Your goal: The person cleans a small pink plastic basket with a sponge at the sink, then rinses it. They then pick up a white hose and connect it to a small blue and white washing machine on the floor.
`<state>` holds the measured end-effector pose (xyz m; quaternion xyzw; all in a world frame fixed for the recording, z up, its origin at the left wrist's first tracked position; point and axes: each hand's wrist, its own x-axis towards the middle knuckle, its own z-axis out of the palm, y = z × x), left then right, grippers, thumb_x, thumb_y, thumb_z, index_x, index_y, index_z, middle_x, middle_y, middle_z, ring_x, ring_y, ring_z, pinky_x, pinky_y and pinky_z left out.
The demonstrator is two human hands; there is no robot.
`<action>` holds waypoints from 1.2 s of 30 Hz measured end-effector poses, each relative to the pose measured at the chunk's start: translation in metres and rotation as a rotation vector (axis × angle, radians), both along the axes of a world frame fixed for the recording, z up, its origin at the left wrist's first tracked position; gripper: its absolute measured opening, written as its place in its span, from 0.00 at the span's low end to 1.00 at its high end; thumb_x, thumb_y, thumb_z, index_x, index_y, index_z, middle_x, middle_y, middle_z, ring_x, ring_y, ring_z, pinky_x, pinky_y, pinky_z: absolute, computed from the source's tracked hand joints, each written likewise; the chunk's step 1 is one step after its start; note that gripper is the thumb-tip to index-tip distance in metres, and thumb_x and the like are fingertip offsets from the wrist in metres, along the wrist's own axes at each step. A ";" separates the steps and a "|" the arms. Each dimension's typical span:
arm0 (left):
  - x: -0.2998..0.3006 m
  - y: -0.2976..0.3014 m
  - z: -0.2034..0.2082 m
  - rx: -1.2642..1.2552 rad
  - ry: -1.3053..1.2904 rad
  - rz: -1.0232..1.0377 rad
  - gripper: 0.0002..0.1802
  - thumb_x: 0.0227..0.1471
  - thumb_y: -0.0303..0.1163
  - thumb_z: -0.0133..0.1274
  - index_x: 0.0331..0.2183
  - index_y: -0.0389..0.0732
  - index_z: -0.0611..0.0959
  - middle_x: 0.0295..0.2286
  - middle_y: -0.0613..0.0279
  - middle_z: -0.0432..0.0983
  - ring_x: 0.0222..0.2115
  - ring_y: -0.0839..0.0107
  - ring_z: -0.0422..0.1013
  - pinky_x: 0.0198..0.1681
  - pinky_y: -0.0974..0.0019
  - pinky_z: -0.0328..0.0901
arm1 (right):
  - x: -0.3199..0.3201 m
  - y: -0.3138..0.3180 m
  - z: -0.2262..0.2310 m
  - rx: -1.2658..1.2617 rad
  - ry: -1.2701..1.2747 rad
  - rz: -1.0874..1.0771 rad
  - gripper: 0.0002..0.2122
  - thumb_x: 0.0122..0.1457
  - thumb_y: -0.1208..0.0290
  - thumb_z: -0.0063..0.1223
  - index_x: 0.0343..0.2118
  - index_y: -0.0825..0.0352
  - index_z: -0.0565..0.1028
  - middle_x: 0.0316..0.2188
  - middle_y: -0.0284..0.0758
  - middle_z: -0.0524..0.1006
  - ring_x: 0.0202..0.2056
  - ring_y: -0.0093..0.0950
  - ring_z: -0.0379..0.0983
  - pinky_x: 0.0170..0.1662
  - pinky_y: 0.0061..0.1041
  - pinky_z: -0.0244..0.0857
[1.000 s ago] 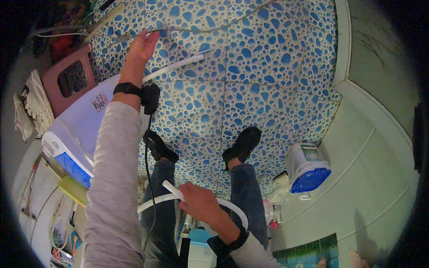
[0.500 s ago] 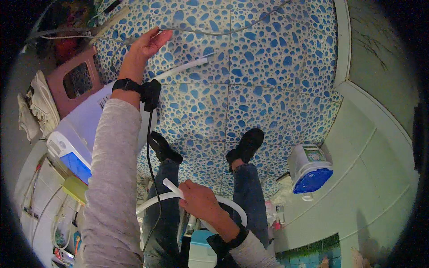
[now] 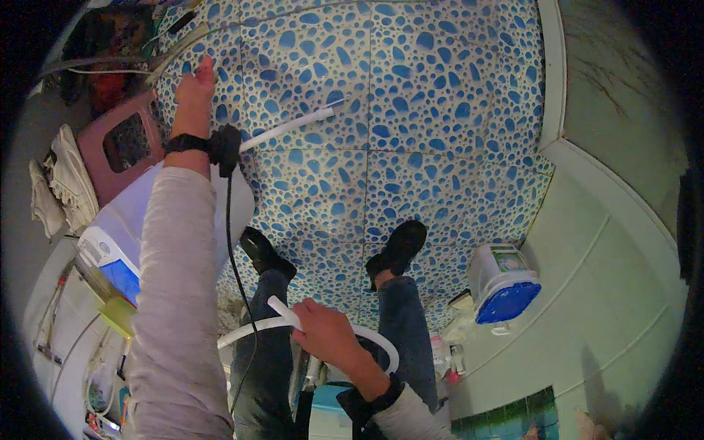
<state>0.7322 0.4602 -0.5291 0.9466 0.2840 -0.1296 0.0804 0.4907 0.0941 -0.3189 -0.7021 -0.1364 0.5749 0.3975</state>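
Note:
My right hand (image 3: 328, 334), low in the middle, is closed round a white flexible hose (image 3: 380, 339). The hose's short cut end sticks out past the thumb, and the rest bends in a loop across my legs. My left hand (image 3: 195, 86) reaches out at the upper left with its fingers apart, holding nothing. Ahead of it, a grey cable (image 3: 308, 10) lies over the floor. A white tube (image 3: 290, 128) with a thin tip comes out from behind my left wrist above the floor; its other end is hidden.
A white and blue appliance (image 3: 117, 242) stands beside my left forearm, next to a pink plastic stool (image 3: 95, 147) and pale shoes (image 3: 70, 176). To the right, a white bucket with a blue lid (image 3: 506, 293) is by the wall. A black wrist-strap cord (image 3: 236, 257) hangs across my left side.
My left hand has let go of the grey cable and drawn left. The cable has shifted farther away, toward the upper edge. My right hand keeps its grip on the hose.

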 end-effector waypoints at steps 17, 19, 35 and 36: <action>-0.052 -0.081 -0.053 -0.493 0.423 -0.471 0.28 0.53 0.35 0.52 0.55 0.44 0.69 0.50 0.50 0.68 0.51 0.50 0.64 0.56 0.54 0.57 | -0.004 -0.002 0.000 0.046 -0.058 0.042 0.17 0.46 0.69 0.57 0.40 0.66 0.71 0.34 0.40 0.72 0.34 0.40 0.73 0.37 0.40 0.68; -0.082 -0.097 -0.056 -0.787 0.497 -0.299 0.28 0.54 0.35 0.50 0.56 0.41 0.67 0.55 0.49 0.61 0.54 0.51 0.61 0.57 0.54 0.57 | -0.010 -0.005 -0.003 0.061 -0.086 0.128 0.18 0.45 0.69 0.57 0.41 0.66 0.72 0.35 0.40 0.72 0.35 0.40 0.73 0.37 0.40 0.68; -0.166 -0.076 0.291 -0.405 -0.233 -0.129 0.19 0.55 0.28 0.51 0.49 0.39 0.75 0.47 0.53 0.73 0.48 0.59 0.69 0.52 0.61 0.62 | -0.019 0.030 -0.007 -0.020 -0.406 0.035 0.19 0.43 0.69 0.61 0.41 0.65 0.74 0.32 0.40 0.72 0.32 0.42 0.71 0.35 0.40 0.64; -0.178 -0.048 0.310 -0.305 -0.377 0.022 0.18 0.55 0.26 0.50 0.49 0.39 0.75 0.47 0.56 0.73 0.49 0.63 0.69 0.53 0.63 0.61 | -0.021 0.032 -0.009 0.003 -0.366 0.062 0.19 0.44 0.69 0.60 0.42 0.65 0.74 0.32 0.40 0.72 0.33 0.42 0.71 0.36 0.41 0.64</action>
